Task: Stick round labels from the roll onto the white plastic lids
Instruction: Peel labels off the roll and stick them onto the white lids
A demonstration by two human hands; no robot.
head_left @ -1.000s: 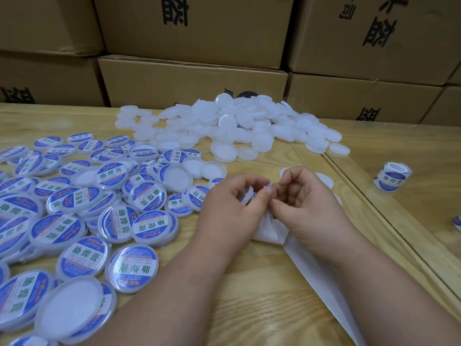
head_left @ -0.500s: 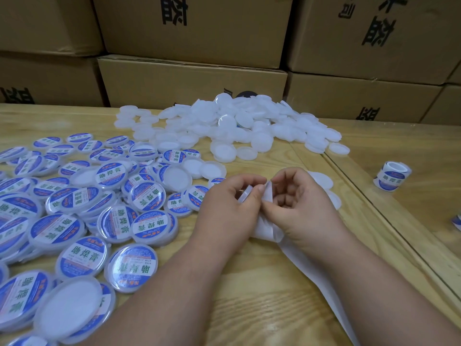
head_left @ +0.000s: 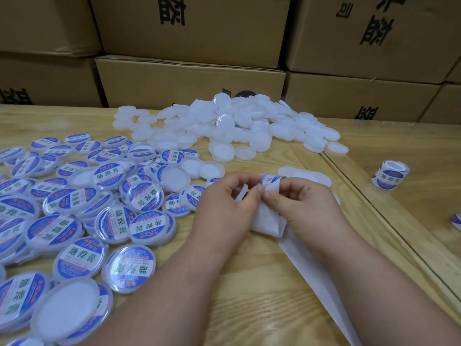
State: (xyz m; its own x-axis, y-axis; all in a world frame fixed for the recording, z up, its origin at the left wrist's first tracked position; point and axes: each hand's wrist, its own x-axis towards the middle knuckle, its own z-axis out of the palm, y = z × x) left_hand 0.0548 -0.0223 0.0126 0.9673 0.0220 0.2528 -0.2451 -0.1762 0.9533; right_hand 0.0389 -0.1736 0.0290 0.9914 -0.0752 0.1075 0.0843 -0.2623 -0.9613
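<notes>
- Stacked brown cardboard boxes [head_left: 192,28] with black printed characters fill the background, from 10 to 2 o'clock, right behind a pale wooden table [head_left: 262,295].
- A loose heap of plain white lids [head_left: 224,126] lies at 12 o'clock on the table, close to the boxes.
- A wide spread of labelled lids [head_left: 82,221], each with a blue-and-white round sticker, covers the table from 8 to 10 o'clock; a few of them lie blank side up.
- The left hand [head_left: 224,208], just right of centre, has its fingers curled round a white lid [head_left: 241,193], held on edge so only the rim shows.
- The right hand [head_left: 306,203] sits beside the left, thumbs touching, and pinches the white backing strip [head_left: 267,221] between thumb and fingers.
- A blue-and-white label [head_left: 269,178] pokes up at the top of the strip, between the fingertips of both hands; I cannot tell whether it is already free of the strip.
- The used strip trails from under the right hand towards 5 o'clock, lying flat on the table and running out of view.
- Two or three blank lids [head_left: 306,174] lie flat just beyond the right hand.
- A small roll of labels [head_left: 389,174] stands at 3 o'clock, well apart from the hands, on the far side of a seam in the table.
- A cut-off scrap of blue print shows at the right edge, near 4 o'clock; too little is visible to name it.
</notes>
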